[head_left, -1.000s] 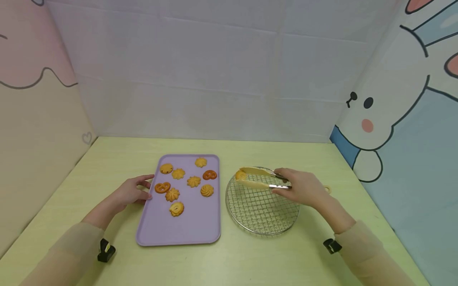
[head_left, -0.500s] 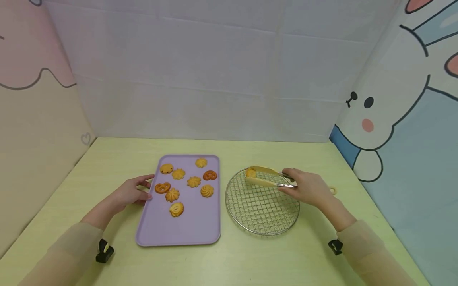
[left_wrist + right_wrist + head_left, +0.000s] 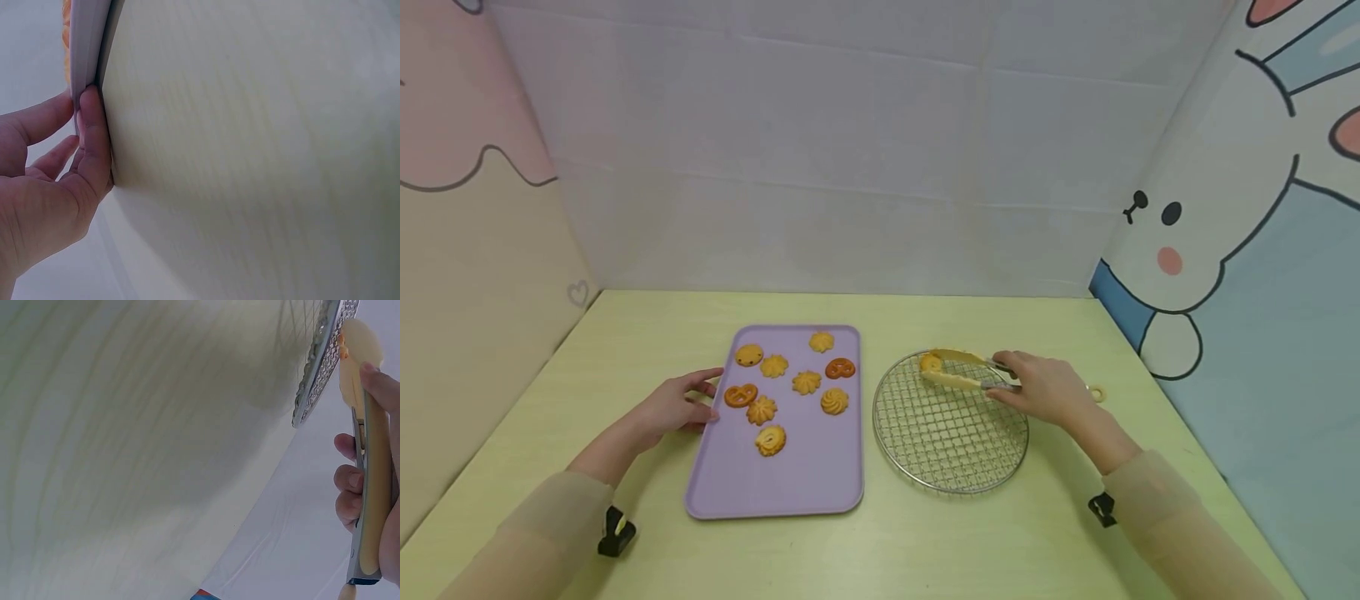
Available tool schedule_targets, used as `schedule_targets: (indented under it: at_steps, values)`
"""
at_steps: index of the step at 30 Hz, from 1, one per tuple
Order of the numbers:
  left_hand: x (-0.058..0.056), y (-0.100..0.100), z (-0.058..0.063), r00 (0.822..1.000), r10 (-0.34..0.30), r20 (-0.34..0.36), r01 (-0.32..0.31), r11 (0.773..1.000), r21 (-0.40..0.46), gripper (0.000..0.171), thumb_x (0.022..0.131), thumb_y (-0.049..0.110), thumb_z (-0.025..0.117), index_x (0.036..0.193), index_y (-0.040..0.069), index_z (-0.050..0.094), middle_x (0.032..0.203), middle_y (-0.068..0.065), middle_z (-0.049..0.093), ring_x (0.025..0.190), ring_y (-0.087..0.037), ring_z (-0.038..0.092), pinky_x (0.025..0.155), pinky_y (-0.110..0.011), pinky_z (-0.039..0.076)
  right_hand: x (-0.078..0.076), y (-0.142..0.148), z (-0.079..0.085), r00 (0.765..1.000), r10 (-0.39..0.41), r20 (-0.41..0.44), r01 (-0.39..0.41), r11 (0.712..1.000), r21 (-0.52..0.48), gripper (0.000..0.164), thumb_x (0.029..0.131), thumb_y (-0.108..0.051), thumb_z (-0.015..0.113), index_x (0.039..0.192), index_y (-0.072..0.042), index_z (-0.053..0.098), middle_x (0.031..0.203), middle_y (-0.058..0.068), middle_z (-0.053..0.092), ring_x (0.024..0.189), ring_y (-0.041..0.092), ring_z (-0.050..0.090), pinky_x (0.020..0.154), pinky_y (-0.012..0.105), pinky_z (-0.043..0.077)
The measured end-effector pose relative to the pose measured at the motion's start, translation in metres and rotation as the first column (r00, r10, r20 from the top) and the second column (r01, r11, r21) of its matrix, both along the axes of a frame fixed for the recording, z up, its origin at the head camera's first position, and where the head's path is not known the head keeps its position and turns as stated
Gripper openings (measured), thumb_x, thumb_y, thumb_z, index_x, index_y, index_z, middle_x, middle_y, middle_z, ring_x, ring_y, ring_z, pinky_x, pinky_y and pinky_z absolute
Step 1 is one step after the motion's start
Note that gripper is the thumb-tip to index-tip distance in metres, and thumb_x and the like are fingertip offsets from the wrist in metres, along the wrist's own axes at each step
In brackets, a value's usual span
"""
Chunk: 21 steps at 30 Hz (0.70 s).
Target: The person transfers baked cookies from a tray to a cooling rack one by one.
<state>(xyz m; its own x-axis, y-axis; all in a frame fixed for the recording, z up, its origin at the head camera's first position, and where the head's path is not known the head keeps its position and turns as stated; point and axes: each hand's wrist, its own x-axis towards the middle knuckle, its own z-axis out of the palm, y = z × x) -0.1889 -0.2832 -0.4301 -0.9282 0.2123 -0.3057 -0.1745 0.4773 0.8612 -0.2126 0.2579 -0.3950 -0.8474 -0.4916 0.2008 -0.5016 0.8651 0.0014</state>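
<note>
My left hand (image 3: 672,406) pinches the left rim of a lilac tray (image 3: 797,492), thumb above and fingers curled against the side in the left wrist view. Several cookies lie on it, among them a swirled cookie (image 3: 834,401), a flower-shaped cookie (image 3: 806,382) and a pretzel (image 3: 840,367). With my right hand (image 3: 1051,390) I grip tongs (image 3: 953,381) with cream tips and metal arms. A small golden cookie (image 3: 931,362) sits between the tips, over the back of a round wire rack (image 3: 951,442). Whether the cookie touches the mesh I cannot tell.
Pale wood-grain table (image 3: 917,542) surrounds the tray and rack, which stand side by side with a narrow gap. A white sheet (image 3: 850,167) closes off the back. Cartoon-printed panels (image 3: 1285,350) rise at both sides.
The tongs and the cookie between them have moved right, from the rack's left rim to farther over the mesh. My left hand and the tray have stayed put.
</note>
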Motion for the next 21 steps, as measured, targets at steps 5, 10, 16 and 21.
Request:
schedule_targets:
  at_steps: [5, 10, 16, 21]
  values:
    - [-0.0002, -0.0007, -0.0009, 1.0, -0.004, 0.002, 0.004, 1.0, 0.004, 0.076, 0.084, 0.001, 0.066, 0.148, 0.0, 0.024, 0.12, -0.022, 0.041, 0.083, -0.018, 0.057, 0.068, -0.028, 0.055, -0.0007, 0.0006, -0.0029, 1.0, -0.007, 0.002, 0.007, 1.0, 0.006, 0.056, 0.081, -0.05, 0.067, 0.121, -0.011, 0.059, 0.101, 0.005, 0.068, 0.073, 0.017, 0.065, 0.051, 0.033, 0.047]
    - [-0.0007, -0.0008, -0.0018, 1.0, 0.0, 0.004, 0.0, 1.0, -0.001, 0.076, 0.084, 0.001, 0.066, 0.148, 0.0, 0.024, 0.121, -0.022, 0.041, 0.083, -0.018, 0.057, 0.068, -0.028, 0.055, 0.0001, 0.0002, -0.0029, 1.0, -0.003, 0.01, 0.003, 1.0, 0.007, 0.056, 0.081, -0.049, 0.068, 0.121, -0.01, 0.059, 0.097, 0.006, 0.067, 0.073, 0.018, 0.065, 0.052, 0.034, 0.048]
    - [-0.0011, -0.0004, -0.0018, 1.0, 0.005, 0.012, -0.005, 1.0, -0.006, 0.076, 0.084, 0.001, 0.066, 0.148, 0.001, 0.024, 0.122, -0.022, 0.041, 0.083, -0.018, 0.058, 0.068, -0.029, 0.055, 0.002, 0.0005, -0.0013, 1.0, -0.014, 0.018, 0.015, 1.0, -0.004, 0.057, 0.081, -0.05, 0.067, 0.121, -0.011, 0.059, 0.1, 0.006, 0.067, 0.074, 0.017, 0.065, 0.052, 0.032, 0.048]
    - [-0.001, -0.0001, -0.002, 1.0, 0.007, 0.016, -0.007, 1.0, -0.011, 0.076, 0.084, 0.001, 0.066, 0.148, 0.001, 0.024, 0.122, -0.023, 0.041, 0.083, -0.018, 0.058, 0.068, -0.029, 0.055, 0.0057, -0.0002, 0.0028, 1.0, -0.016, 0.0, 0.016, 1.0, -0.019, 0.056, 0.08, -0.051, 0.068, 0.12, -0.012, 0.06, 0.102, 0.005, 0.068, 0.075, 0.017, 0.066, 0.051, 0.031, 0.048]
